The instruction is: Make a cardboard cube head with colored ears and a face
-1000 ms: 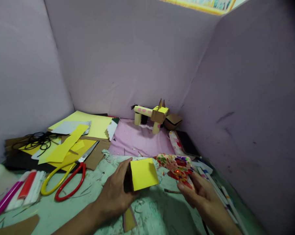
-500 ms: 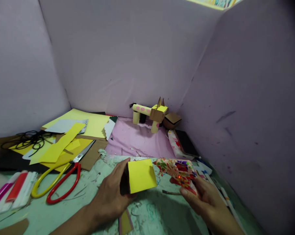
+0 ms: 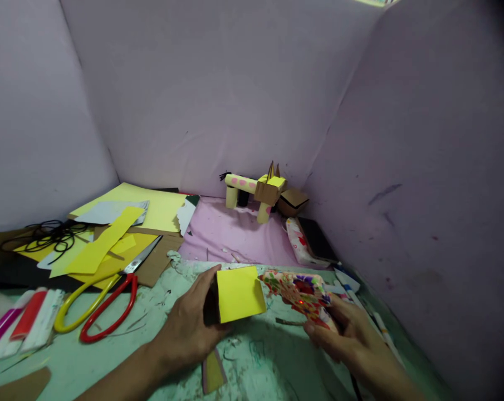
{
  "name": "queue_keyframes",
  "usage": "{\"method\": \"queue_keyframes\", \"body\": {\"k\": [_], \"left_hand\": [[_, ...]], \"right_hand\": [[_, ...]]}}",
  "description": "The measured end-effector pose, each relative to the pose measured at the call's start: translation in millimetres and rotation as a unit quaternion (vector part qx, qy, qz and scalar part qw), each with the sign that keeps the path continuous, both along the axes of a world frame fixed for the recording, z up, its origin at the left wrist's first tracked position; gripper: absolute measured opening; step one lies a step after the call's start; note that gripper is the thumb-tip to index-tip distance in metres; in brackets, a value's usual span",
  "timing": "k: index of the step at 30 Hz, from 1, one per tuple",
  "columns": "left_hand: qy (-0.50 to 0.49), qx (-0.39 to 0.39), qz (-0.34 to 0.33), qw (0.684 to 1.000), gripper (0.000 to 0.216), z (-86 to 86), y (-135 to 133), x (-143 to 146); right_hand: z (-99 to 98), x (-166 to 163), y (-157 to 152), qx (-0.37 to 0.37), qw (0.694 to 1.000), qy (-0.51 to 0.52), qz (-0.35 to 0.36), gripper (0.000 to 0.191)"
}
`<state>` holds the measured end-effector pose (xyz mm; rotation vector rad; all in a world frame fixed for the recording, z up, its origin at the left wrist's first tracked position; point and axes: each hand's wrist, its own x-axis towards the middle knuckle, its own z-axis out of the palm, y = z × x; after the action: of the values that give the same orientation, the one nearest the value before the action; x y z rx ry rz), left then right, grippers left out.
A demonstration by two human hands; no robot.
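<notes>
In the middle of the head view, my left hand (image 3: pixel 193 317) is closed round a small box (image 3: pixel 241 295) whose top face is bright yellow. My right hand (image 3: pixel 343 328) grips a flower-patterned hot glue gun (image 3: pixel 299 292) with a small red light glowing on its side. The gun's tip points left and lies at the right edge of the yellow face; whether it touches cannot be made out. Beneath the two hands is the paint-marked green tabletop (image 3: pixel 252 367). A small yellow-and-brown strip (image 3: pixel 213 374) lies below my left hand.
A paper-and-card animal figure (image 3: pixel 252 189) stands at the back on pink cloth (image 3: pixel 235 239). Scissors (image 3: pixel 109 306), yellow card (image 3: pixel 160 214), black cord (image 3: pixel 53 236) and markers (image 3: pixel 28 320) lie left. A dark phone (image 3: pixel 316 239) is on the right, with pens (image 3: pixel 347 281) below it.
The glue gun has shifted slightly left, its tip now at the box's right edge. My left hand keeps its hold on the box. The whole view has shifted slightly.
</notes>
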<state>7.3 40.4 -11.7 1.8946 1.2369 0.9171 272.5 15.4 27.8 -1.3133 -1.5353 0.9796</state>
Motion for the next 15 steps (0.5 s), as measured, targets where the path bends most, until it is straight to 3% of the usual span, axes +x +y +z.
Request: {"method": "queue_keyframes", "body": {"k": [4, 9, 15], "left_hand": [[-0.021, 0.007, 0.0, 1.0, 0.073, 4.1, 0.2, 0.5], [-0.033, -0.034, 0.001, 0.999, 0.078, 4.3, -0.2, 1.2], [-0.247, -0.125, 0.0, 0.961, 0.067, 4.1, 10.2, -2.7]], "right_hand": [[-6.0, -1.5, -0.4, 0.002, 1.0, 0.029, -0.005, 0.026], [-2.2, -5.5, -4.8, -0.014, 0.999, 0.033, -0.032, 0.028], [2.1, -9.7, -1.9, -0.05, 0.989, 0.107, -0.091, 0.031]]}}
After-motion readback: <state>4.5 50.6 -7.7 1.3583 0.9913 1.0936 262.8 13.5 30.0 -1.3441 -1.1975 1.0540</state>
